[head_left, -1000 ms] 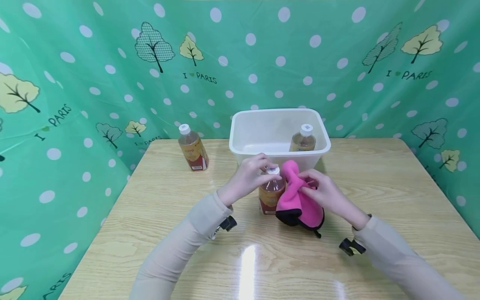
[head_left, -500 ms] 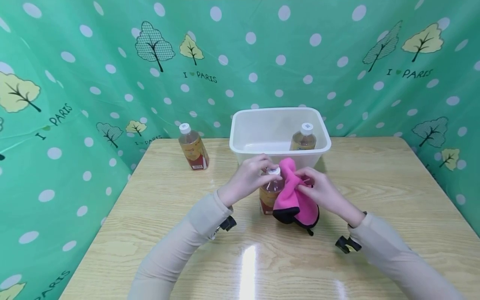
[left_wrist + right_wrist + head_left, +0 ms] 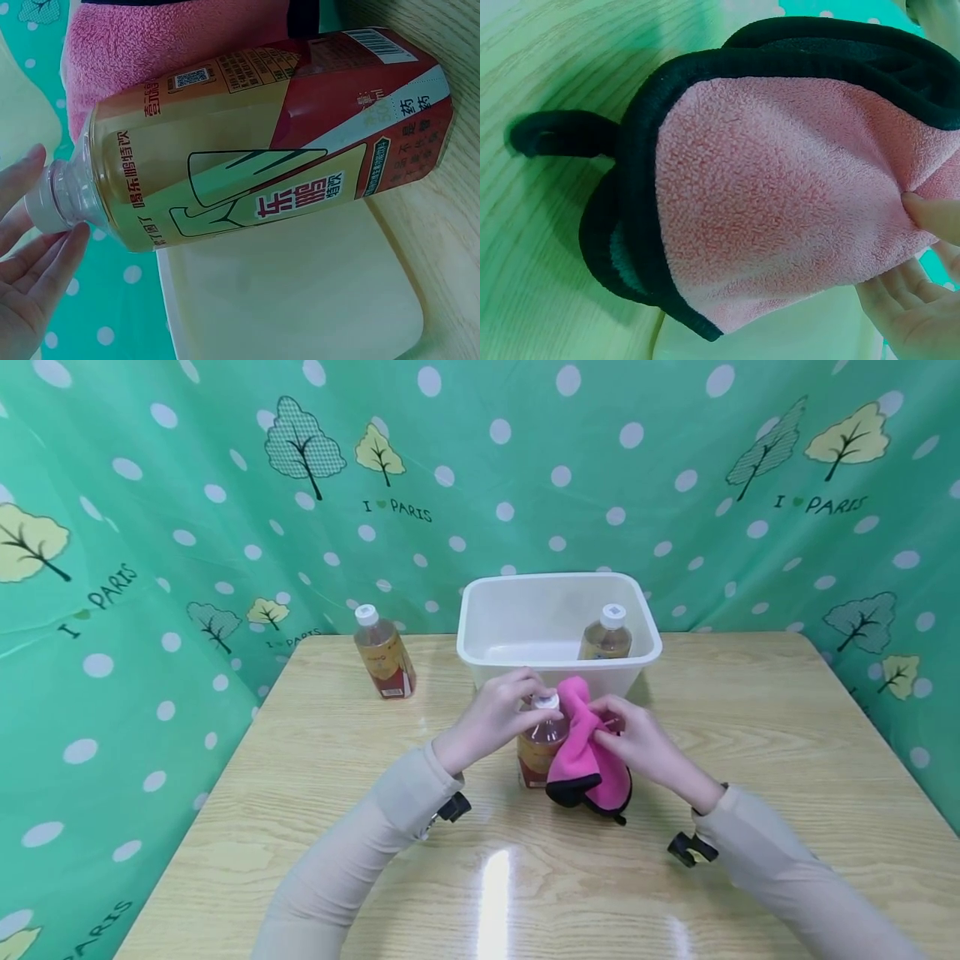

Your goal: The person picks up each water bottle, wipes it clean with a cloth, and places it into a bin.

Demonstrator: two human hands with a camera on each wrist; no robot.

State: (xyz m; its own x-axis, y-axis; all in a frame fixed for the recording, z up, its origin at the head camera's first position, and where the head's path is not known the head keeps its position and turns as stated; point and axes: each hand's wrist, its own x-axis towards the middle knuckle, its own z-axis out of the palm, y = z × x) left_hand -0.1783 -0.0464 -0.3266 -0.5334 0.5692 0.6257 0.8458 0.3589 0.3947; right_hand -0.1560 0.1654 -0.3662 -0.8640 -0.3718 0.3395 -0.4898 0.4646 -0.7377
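A drink bottle [image 3: 538, 758] with a white cap stands upright on the table in front of the white bin. My left hand [image 3: 501, 714] grips it at the cap [image 3: 49, 196] between thumb and fingers, as the left wrist view shows. Against the bottle's right side hangs a pink cloth [image 3: 581, 747] with black edging and a small black loop [image 3: 562, 133]. My right hand [image 3: 637, 739] pinches the cloth near its upper part, gathering it into folds. In the right wrist view the thumb presses on the pink face of the cloth, with the fingers behind it.
Behind the hands stands a white plastic bin [image 3: 480, 656] holding another capped bottle [image 3: 606, 639] at its right side. A third bottle [image 3: 386, 656] is upright at the table's back left. A green polka-dot curtain [image 3: 465, 460] hangs behind and beside the wooden table [image 3: 337, 777].
My right hand has moved slightly left with the cloth, bringing it closer over the bottle's right side. The left hand stays at the cap, and the bottle stands in the same place.
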